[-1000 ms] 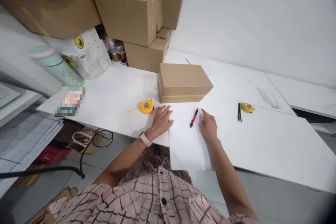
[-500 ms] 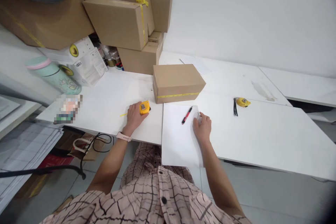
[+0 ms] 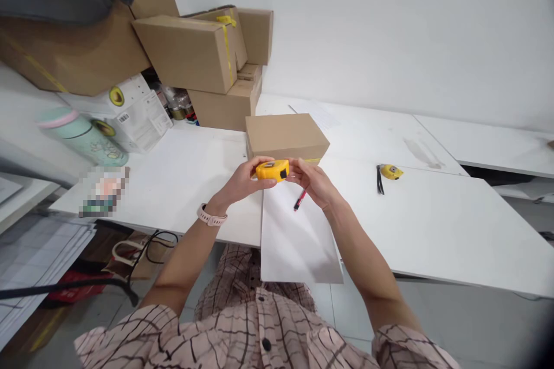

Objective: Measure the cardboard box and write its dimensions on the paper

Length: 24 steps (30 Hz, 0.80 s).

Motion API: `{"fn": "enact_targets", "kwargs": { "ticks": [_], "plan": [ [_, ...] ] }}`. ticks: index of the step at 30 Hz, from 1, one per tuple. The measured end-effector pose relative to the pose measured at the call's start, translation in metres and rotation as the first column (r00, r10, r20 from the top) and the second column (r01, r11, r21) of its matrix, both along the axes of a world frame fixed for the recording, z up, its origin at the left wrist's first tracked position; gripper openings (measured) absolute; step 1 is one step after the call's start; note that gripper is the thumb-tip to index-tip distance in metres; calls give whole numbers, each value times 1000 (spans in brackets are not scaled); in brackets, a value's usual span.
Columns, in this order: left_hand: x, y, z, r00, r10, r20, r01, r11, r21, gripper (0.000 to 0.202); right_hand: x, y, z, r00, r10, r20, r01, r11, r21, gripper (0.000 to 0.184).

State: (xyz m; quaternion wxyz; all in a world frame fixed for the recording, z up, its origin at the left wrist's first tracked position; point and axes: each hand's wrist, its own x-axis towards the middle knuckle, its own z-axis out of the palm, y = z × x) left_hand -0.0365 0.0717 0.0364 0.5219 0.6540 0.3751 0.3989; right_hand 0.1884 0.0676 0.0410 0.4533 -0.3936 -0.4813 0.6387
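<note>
- Clearly enough, the head view showed a tape measure (image 3: pixel 269 170) with a bright yellow, rounded case, a grey, metallic-looking patch on its top face and a black block at its right-hand corner.
- Its near edge showed as a smooth yellow band below that top face; any lettering was too small to read.
- A thin line ran from the right end of the case towards the person's right grip (image 3: pixel 318 184); whether this was the blade could not be told.
- The left grip (image 3: pixel 244 181) was closed around the left end of the case, thumb along the near side and fingers on the far side, spread only as far as the case required.
- The tape measure thus lay between that thumb and those fingers, its right end jutting out past them, and appeared raised above the white surface (image 3: pixel 433 213).
- The right grip was half curled, fingertips just beside the case; whether it had hold of anything could not be made out.
- Below it, a red and black pen (image 3: pixel 299 200) lay on a white sheet (image 3: pixel 298 248), its upper end hidden.
- Beyond both grips stood a closed cardboard box (image 3: pixel 285 132); a second yellow measure (image 3: pixel 392 172) with a black strap (image 3: pixel 380 180) rested well to the right.
</note>
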Motion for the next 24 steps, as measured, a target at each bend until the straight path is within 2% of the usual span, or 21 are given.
{"fn": "enact_targets", "kwargs": {
  "ticks": [4,7,9,12,15,18,21,24],
  "plan": [
    [12,15,7,1000,25,15,-25,999,-47,58,4,13,6,999,-37,40,35,999,39,44],
    [20,24,17,997,36,61,-32,997,-72,53,13,32,8,992,-100,74,95,994,60,41],
    [23,34,26,993,69,97,-62,996,-67,49,25,54,14,983,-165,82,159,984,77,40],
    [13,55,34,964,220,145,-219,975,-28,42,57,99,24,951,-302,61,297,951,85,38],
    [-16,83,31,881,441,171,-439,897,-49,37,96,143,26,915,-404,-3,404,914,39,35],
    [-50,104,20,781,609,143,-594,793,-135,34,123,173,15,886,-463,14,462,882,-88,30],
    [-74,111,9,691,710,136,-680,702,-210,32,126,190,0,854,-515,69,520,841,-149,28],
    [-82,109,1,641,746,180,-699,664,-263,29,114,199,-10,837,-531,129,546,827,-137,28]
  ]
}}
